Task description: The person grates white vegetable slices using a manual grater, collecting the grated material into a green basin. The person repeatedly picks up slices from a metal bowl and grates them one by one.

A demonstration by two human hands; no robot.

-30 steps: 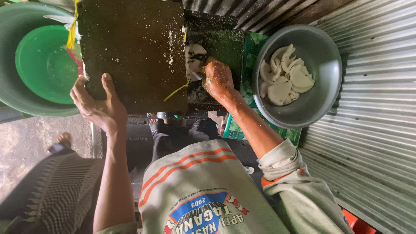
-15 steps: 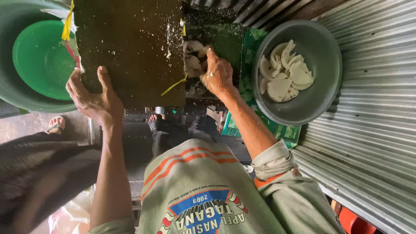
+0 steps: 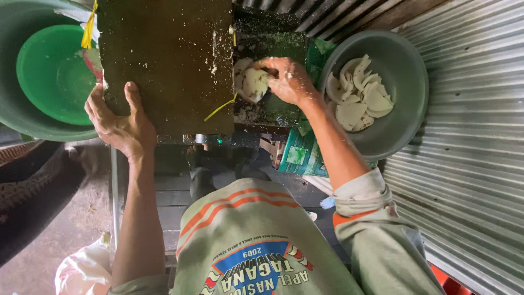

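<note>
- Corrugated metal sheeting [image 3: 469, 180] walls the work spot from 2 to 5 o'clock; a dirt floor shows at 8 o'clock.
- Dark flat housing [image 3: 164, 60], 12 o'clock: a speckled, box-like cover dusted with white shavings, with a yellow strip hanging off its right edge.
- Left hand [image 3: 121, 123], 9 o'clock of centre: gripping the housing's near left corner, thumb on top, other fingers curled round the edge and pressed together.
- Right hand [image 3: 289, 81], 1 o'clock: fingers bunched and curved, pressing a white coconut piece [image 3: 252, 83] into the gap on the housing's right side.
- Coconut piece: pale, rounded, partly under the fingertips, touching the dark grating recess [image 3: 273, 41], which is flecked with white crumbs.
- Grey metal bowl [image 3: 406, 71], 2 o'clock: holds a heap of white coconut pieces [image 3: 357, 98], just beside the right forearm.
- Green basin [image 3: 52, 74], 10 o'clock: set inside a larger grey-green tub [image 3: 16, 117], no contents visible.
- Step in hand, by judgement: feeding a piece into the grater while the other hand steadies the cover.
- Next move, by judgement: calls for steady pressure with fingertips kept off the grating face, then a reach to the bowl at 2 o'clock.
</note>
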